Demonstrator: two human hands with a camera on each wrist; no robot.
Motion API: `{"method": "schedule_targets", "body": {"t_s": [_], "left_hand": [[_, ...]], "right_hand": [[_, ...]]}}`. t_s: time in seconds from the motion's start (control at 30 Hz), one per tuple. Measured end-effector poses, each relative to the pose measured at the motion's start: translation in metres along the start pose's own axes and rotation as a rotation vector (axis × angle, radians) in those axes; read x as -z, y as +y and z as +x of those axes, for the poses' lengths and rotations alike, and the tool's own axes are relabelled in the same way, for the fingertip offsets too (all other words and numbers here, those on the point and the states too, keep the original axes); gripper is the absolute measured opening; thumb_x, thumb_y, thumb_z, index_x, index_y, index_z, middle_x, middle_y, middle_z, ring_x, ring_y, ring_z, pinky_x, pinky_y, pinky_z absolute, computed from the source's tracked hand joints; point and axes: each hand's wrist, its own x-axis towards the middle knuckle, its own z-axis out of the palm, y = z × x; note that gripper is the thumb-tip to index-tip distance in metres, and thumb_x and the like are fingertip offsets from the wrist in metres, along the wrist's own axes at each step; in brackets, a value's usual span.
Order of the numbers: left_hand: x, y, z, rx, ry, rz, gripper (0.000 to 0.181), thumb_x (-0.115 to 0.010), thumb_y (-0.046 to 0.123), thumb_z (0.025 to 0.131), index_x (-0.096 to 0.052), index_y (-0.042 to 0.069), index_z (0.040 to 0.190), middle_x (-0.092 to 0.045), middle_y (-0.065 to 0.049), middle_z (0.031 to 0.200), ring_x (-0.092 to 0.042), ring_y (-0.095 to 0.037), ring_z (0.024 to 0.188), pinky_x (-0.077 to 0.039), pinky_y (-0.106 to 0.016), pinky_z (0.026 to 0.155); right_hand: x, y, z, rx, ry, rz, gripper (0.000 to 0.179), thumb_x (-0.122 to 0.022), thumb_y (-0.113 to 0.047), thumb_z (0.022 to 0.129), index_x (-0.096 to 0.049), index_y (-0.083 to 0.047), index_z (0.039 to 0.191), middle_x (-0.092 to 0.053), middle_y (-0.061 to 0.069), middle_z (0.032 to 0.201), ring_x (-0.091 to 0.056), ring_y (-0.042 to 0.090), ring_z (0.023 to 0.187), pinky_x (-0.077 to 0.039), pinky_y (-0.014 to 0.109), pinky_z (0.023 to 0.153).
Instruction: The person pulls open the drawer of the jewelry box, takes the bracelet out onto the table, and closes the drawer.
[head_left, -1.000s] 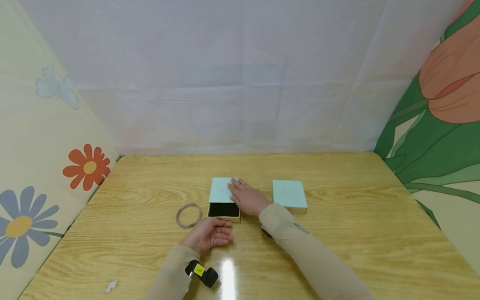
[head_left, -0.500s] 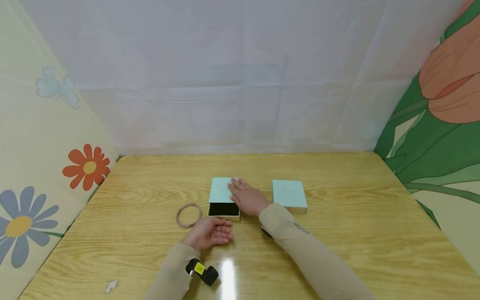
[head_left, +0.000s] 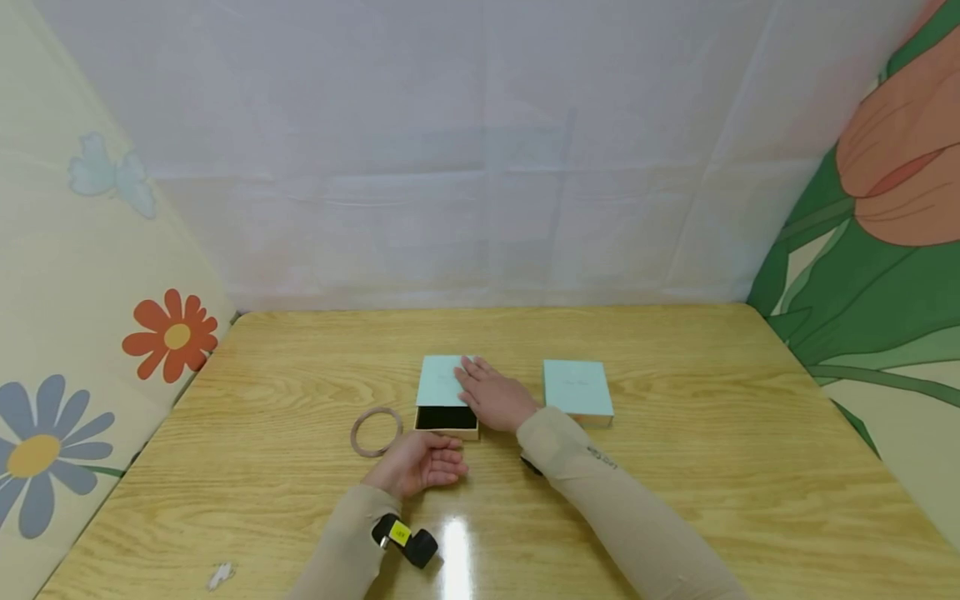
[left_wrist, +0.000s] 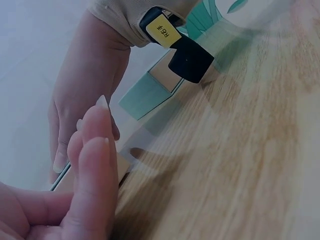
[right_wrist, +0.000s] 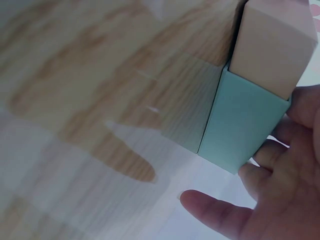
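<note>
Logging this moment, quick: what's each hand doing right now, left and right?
Left hand: open, loosely curled, holding nothing, resting on the table near the ring.
Right hand: open, fingers flat on the sleeve of the box.

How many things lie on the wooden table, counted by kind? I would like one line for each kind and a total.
Mint-green boxes: 2, one partly slid open under the right hand, one closed to the right.
Bangles: 1, the ring beside the left hand.
Small white scraps: 1, at the near left edge.
Total: 4
</note>
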Motion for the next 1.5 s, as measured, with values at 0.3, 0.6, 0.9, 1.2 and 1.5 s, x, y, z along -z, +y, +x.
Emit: {"method": "schedule_targets", "body": {"t_s": [0.3, 0.6, 0.9, 1.2, 1.5], "left_hand": [[-0.002, 0.0015, 0.0004, 0.002, 0.001, 0.009, 0.027, -0.031, 0.001, 0.1, -0.057, -0.006, 0.1, -0.067, -0.003, 0.071, -0.068, -0.013, 0.066, -0.056, -0.022, 0.06], [-0.001, 0.001, 0.0008, -0.004, 0.015, 0.045, 0.028, -0.033, 0.002, 0.099, -0.06, -0.001, 0.093, -0.066, -0.003, 0.069, -0.067, -0.013, 0.063, -0.055, -0.022, 0.058], [-0.0014, 0.0042, 0.0025, 0.004, 0.029, 0.044, 0.028, -0.033, 0.002, 0.099, -0.059, -0.001, 0.091, -0.066, -0.004, 0.067, -0.067, -0.012, 0.061, -0.055, -0.022, 0.057], [0.0021, 0.0052, 0.0061, 0.008, 0.006, 0.049, 0.026, -0.032, 0.002, 0.1, -0.057, -0.003, 0.097, -0.066, -0.003, 0.07, -0.068, -0.013, 0.064, -0.056, -0.023, 0.059], [0.0024, 0.0073, 0.0057, 0.013, 0.022, 0.055, 0.023, -0.034, 0.002, 0.1, -0.057, -0.005, 0.099, -0.066, -0.004, 0.069, -0.068, -0.013, 0.063, -0.056, -0.023, 0.059]], "right_hand": [[-0.0008, 0.0001, 0.0001, 0.0, -0.002, -0.008, 0.05, -0.036, -0.028, 0.107, -0.029, -0.006, 0.151, -0.02, 0.009, 0.159, -0.015, 0.026, 0.146, -0.02, 0.038, 0.117], [-0.0013, 0.0004, -0.0002, 0.003, 0.0, 0.002, 0.05, -0.036, -0.027, 0.107, -0.029, -0.006, 0.151, -0.019, 0.009, 0.159, -0.014, 0.026, 0.147, -0.018, 0.037, 0.117], [-0.0013, 0.0004, 0.0004, -0.005, -0.007, 0.007, 0.05, -0.035, -0.028, 0.107, -0.028, -0.007, 0.152, -0.018, 0.008, 0.16, -0.013, 0.025, 0.147, -0.019, 0.038, 0.117], [-0.0014, 0.0008, 0.0009, -0.004, -0.001, 0.0, 0.05, -0.036, -0.028, 0.107, -0.029, -0.007, 0.152, -0.019, 0.008, 0.159, -0.014, 0.025, 0.147, -0.022, 0.039, 0.116], [-0.0005, 0.0004, 0.0007, 0.002, 0.002, 0.007, 0.05, -0.037, -0.028, 0.107, -0.03, -0.007, 0.151, -0.02, 0.009, 0.159, -0.014, 0.026, 0.146, -0.022, 0.039, 0.116]]}}
